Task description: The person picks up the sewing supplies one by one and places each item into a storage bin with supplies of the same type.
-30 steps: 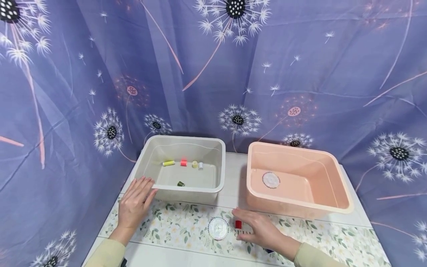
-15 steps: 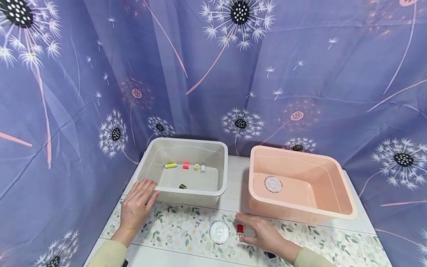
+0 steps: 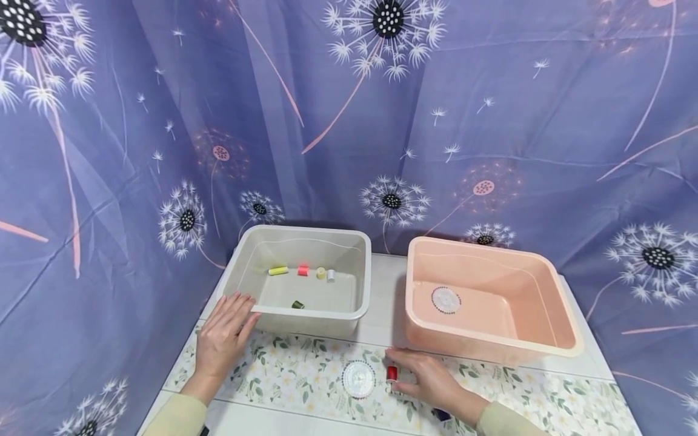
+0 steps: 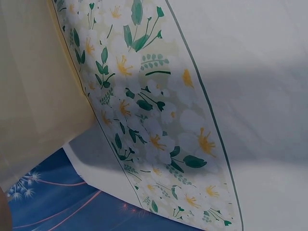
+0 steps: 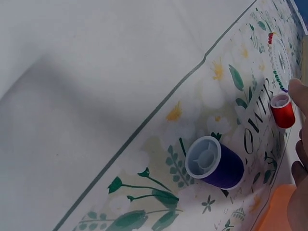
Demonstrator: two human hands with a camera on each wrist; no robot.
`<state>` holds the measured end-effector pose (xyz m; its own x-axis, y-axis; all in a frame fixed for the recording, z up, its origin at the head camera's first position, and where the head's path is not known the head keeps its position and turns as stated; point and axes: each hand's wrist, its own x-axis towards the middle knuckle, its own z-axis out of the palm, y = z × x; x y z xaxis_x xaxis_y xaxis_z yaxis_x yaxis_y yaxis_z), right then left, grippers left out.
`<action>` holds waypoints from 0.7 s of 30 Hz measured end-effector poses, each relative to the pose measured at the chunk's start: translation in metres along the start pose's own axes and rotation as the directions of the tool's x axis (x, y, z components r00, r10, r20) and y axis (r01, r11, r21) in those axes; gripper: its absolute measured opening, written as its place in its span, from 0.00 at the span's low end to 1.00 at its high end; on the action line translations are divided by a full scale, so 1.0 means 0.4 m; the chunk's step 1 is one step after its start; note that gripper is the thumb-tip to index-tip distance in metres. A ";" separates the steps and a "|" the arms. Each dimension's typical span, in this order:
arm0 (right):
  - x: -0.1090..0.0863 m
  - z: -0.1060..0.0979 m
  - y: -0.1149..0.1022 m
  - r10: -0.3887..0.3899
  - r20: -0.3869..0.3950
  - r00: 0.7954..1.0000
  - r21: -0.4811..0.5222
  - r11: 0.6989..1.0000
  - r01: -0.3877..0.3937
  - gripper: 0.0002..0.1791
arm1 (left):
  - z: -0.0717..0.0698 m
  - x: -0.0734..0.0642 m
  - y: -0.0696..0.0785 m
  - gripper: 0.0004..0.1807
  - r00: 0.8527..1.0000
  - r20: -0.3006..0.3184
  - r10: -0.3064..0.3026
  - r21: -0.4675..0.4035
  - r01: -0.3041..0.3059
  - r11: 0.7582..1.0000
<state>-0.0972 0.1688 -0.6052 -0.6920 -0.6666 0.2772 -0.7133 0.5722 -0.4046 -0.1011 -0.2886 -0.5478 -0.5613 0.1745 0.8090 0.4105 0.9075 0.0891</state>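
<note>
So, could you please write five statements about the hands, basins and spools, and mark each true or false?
1. The grey basin is left of the peach basin. True.
2. The peach basin holds three thread spools. False: it holds a pin wheel.
3. The left hand touches the grey basin. True.
4. The red thread spool is between the thumb and fingers of the right hand. True.
5. All spools are inside the grey basin. False: the purple thread spool is on the tabletop.
</note>
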 end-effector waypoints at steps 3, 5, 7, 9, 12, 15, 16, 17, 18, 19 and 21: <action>0.001 0.004 0.001 0.016 0.016 1.000 0.015 1.000 -0.016 0.36 | 0.000 0.002 0.000 0.28 1.000 0.004 -0.005 -0.001 0.005 1.000; 0.003 0.007 0.003 0.021 0.022 1.000 0.027 0.999 -0.021 0.35 | 0.001 0.002 0.000 0.28 1.000 -0.005 -0.006 -0.003 0.006 1.000; 0.005 0.011 0.006 0.022 0.026 0.999 0.036 0.999 -0.023 0.34 | 0.003 0.003 0.000 0.29 1.000 -0.016 -0.009 -0.006 0.009 1.000; 0.006 0.016 0.011 0.014 0.017 1.000 0.040 0.999 -0.015 0.33 | 0.005 0.003 0.000 0.30 1.000 -0.029 -0.009 -0.009 0.008 1.000; 0.005 0.030 0.023 -0.006 -0.018 1.000 0.055 0.998 0.007 0.32 | 0.006 0.002 -0.001 0.30 0.999 -0.038 -0.011 -0.008 0.011 1.000; 0.001 0.051 0.044 -0.037 -0.060 0.997 0.082 0.996 0.042 0.31 | 0.007 0.001 -0.001 0.30 0.999 -0.042 -0.013 -0.006 0.013 1.000; 0.001 0.053 0.046 -0.036 -0.054 0.998 0.090 0.995 0.041 0.31 | 0.007 0.001 -0.001 0.30 0.999 -0.043 -0.014 -0.005 0.014 1.000; 0.001 0.054 0.047 -0.039 -0.053 0.998 0.091 0.995 0.044 0.31 | 0.007 0.001 0.000 0.30 0.999 -0.043 -0.014 -0.006 0.014 1.000; 0.001 0.055 0.048 -0.036 -0.049 0.998 0.092 0.995 0.040 0.30 | 0.007 0.001 0.000 0.31 0.999 -0.042 -0.015 -0.008 0.014 1.000; 0.002 0.050 0.043 -0.024 -0.024 0.999 0.093 0.995 0.026 0.30 | 0.008 0.000 0.001 0.31 0.999 -0.041 -0.015 -0.009 0.015 1.000; 0.002 0.052 0.041 -0.007 -0.002 1.000 0.090 0.996 0.007 0.28 | 0.008 0.001 0.002 0.31 0.999 -0.040 -0.016 -0.012 0.015 1.000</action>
<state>-0.1072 0.1679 -0.6298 -0.6873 -0.6695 0.2819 -0.7052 0.5221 -0.4797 -0.1034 -0.2866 -0.5494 -0.5386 0.1450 0.8300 0.4102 0.9056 0.1081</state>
